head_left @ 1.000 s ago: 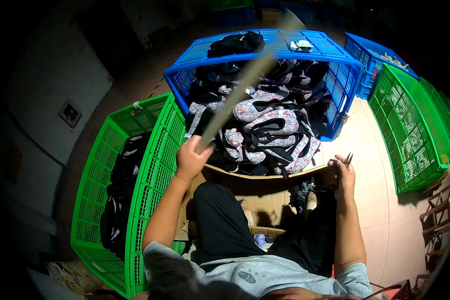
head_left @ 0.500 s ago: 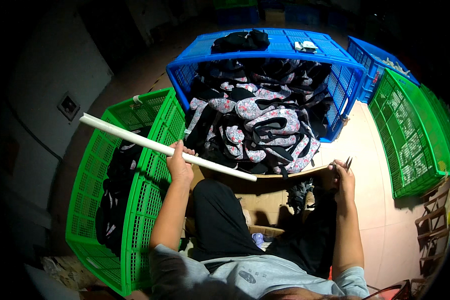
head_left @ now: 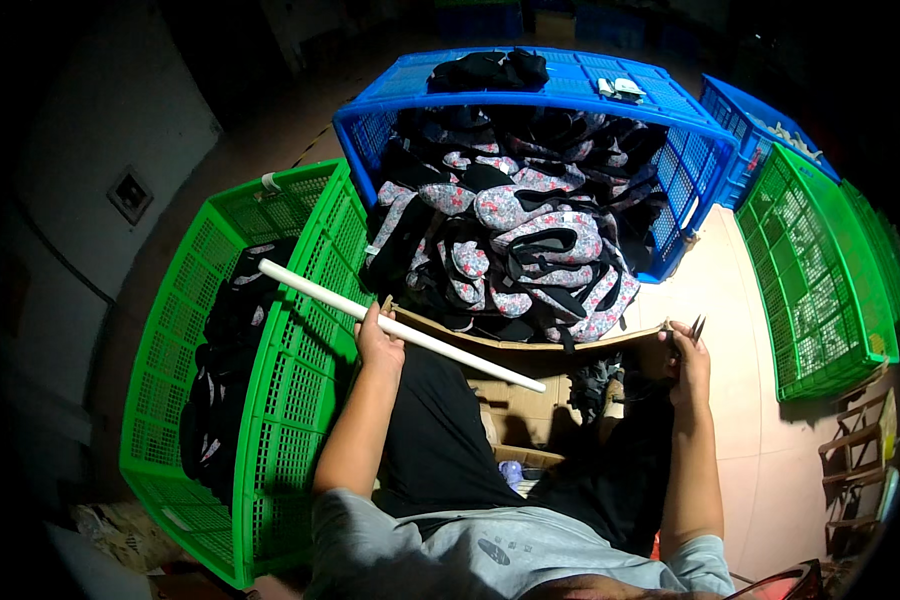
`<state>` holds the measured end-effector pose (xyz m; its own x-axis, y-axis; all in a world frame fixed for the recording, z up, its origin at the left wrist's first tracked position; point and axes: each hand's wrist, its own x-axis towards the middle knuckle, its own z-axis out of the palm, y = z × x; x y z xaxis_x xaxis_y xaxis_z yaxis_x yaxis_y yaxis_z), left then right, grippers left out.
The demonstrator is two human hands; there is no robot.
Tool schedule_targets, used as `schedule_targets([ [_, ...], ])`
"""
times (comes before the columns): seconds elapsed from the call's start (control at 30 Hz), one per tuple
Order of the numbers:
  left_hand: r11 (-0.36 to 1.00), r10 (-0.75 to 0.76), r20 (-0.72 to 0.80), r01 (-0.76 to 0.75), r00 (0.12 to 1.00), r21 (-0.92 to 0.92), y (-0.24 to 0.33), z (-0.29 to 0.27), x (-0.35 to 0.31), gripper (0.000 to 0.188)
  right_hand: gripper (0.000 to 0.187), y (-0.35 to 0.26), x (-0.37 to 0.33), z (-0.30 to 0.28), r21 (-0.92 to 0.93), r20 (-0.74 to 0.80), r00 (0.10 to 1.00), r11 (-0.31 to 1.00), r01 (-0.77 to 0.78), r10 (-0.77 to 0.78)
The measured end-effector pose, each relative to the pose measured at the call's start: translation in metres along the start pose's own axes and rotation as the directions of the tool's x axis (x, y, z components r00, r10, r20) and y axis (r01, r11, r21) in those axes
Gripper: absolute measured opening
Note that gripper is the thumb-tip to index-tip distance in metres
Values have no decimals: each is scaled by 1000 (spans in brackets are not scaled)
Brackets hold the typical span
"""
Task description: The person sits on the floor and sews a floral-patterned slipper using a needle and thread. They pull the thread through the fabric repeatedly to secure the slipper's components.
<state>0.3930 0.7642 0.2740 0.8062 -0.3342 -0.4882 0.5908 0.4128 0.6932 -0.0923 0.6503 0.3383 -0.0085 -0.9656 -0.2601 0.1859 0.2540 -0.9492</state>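
Note:
My left hand [head_left: 378, 342] is closed around a long white tube [head_left: 460, 352]. The tube slants from above the left green crate down to the right, over my lap. My right hand [head_left: 688, 362] is closed on small dark-tipped snips [head_left: 699, 326], with the points upward. Its fingers are at the right end of a cardboard edge [head_left: 590, 346], though I cannot tell whether they grip it. Just beyond lies a heap of floral fabric pieces with black trim [head_left: 550, 240], shaped like slip-on shoes. It spills from a blue crate [head_left: 695, 180] lying on its side.
At my left stands a green crate [head_left: 255, 440] with black and floral pieces [head_left: 210, 400] inside. A black bundle [head_left: 490, 70] and a small white packet [head_left: 620, 90] sit on the blue crate. Another green crate [head_left: 815, 290] and a wooden rack [head_left: 855, 465] stand at right.
My left hand has moved slightly right, carrying the white tube right and down, so its upper end is now over the green crate. My right hand has barely moved.

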Motion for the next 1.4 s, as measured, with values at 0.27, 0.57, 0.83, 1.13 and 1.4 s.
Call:
schedule_targets([
  [0.27,961,-177,20,169,984,217,-3,-20,52,42,26,-1,-4,9,11,-20,999,1000,-26,26],
  [0.57,921,-175,-88,195,981,336,-4,-44,90,56,26,4,1,7,19,-10,999,999,-32,32],
  [0.83,904,-277,24,252,961,346,-30,-88,143,45,24,7,4,14,4,11,999,999,-35,35],
  [1.13,705,-317,8,230,948,671,-55,-83,156,45,21,5,3,22,-84,37,998,995,-55,58],
  [1.4,642,-120,300,-156,946,751,-73,-104,171,23,19,5,8,36,-115,38,994,989,-95,100],
])
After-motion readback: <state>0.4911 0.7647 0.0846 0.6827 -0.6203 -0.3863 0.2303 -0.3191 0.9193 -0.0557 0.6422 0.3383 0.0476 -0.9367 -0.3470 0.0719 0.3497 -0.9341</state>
